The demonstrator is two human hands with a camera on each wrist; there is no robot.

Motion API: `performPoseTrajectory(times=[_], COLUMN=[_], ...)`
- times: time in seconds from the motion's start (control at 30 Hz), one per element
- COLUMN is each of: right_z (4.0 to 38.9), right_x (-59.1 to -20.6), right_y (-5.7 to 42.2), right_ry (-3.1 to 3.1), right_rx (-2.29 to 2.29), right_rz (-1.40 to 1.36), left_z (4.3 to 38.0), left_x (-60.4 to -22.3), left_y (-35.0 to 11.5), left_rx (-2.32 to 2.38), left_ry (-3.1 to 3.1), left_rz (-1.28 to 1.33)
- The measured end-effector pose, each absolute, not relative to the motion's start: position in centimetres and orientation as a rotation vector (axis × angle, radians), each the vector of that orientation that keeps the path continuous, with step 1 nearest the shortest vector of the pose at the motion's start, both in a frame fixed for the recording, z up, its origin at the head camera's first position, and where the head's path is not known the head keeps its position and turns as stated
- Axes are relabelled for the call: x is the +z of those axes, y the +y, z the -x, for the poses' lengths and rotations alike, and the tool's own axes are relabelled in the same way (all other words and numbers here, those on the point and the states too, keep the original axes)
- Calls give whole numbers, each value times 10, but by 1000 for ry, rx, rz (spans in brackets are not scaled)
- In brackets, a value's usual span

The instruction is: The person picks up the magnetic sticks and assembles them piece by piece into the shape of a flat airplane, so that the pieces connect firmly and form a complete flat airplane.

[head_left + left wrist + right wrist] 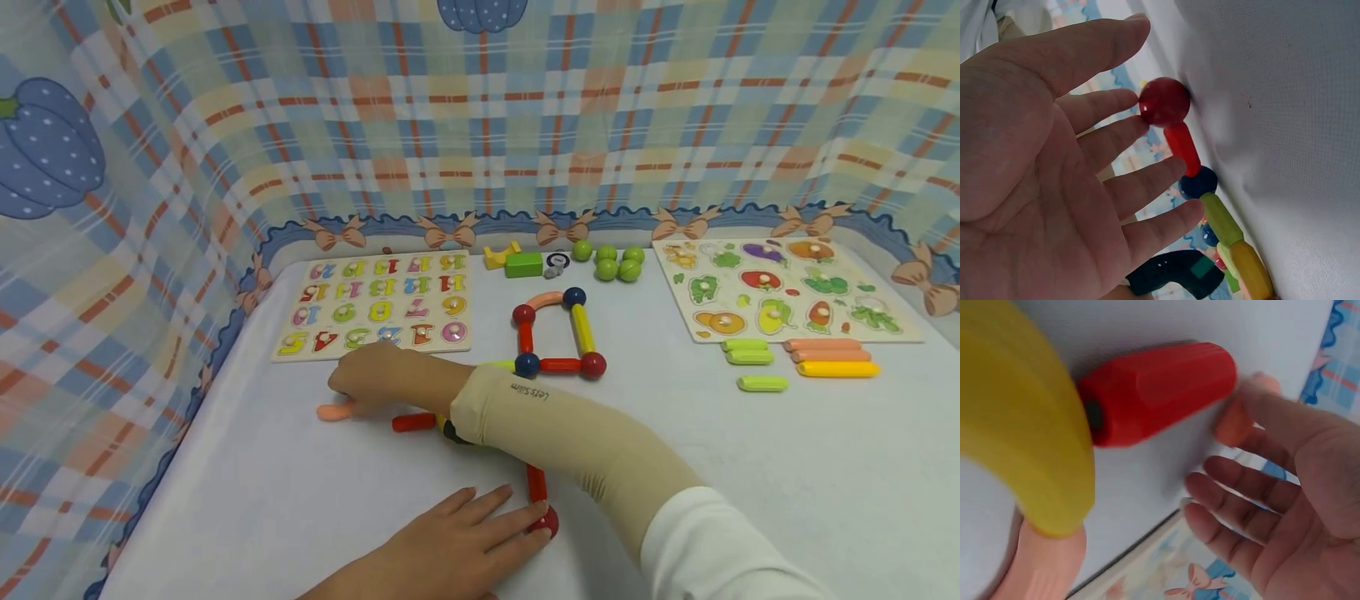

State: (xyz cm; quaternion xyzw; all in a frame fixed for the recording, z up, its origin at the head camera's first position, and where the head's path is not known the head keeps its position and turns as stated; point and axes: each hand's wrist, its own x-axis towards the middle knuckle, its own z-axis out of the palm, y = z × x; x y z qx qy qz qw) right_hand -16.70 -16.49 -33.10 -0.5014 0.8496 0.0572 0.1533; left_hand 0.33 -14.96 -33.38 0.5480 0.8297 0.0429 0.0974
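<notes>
My right hand [381, 375] reaches across to the left, below the number board. In the right wrist view, its thumb and index finger pinch a peach stick [1234, 425], while the other fingers are loosely bent. Close to them lie a red stick [1160, 394] and a yellow curved stick [1029, 406]. My left hand [457, 546] spreads its straight fingers at the near side, fingertips at a red ball [1165, 102]. From that ball runs a chain with a red stick [1182, 149], a dark blue ball [1199, 182] and a green stick [1221, 219]. My right sleeve hides part of the structure.
A number puzzle board [375, 304] lies at back left and a vegetable puzzle board [787, 287] at back right. Green balls [607, 269] and a green block [523, 265] stand at the back. Loose sticks [836, 368] lie at right. A plaid curtain [480, 125] encloses the table.
</notes>
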Motion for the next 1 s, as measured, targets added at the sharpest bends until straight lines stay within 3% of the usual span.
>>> performPoseTrajectory(times=[0.3, 0.63, 1.0], right_z=[171, 150, 117], right_x=[-302, -266, -275], right_y=[-140, -21, 95], right_ry=[2382, 2360, 2174], right_rx=[-60, -393, -473], right_rz=[1447, 1593, 1425], left_z=[-2, 3, 5], left_x=[-332, -334, -336], left_y=[-149, -148, -143], left_rx=[70, 92, 71], left_ry=[2425, 2381, 2334], left_rz=[-1603, -1495, -1392])
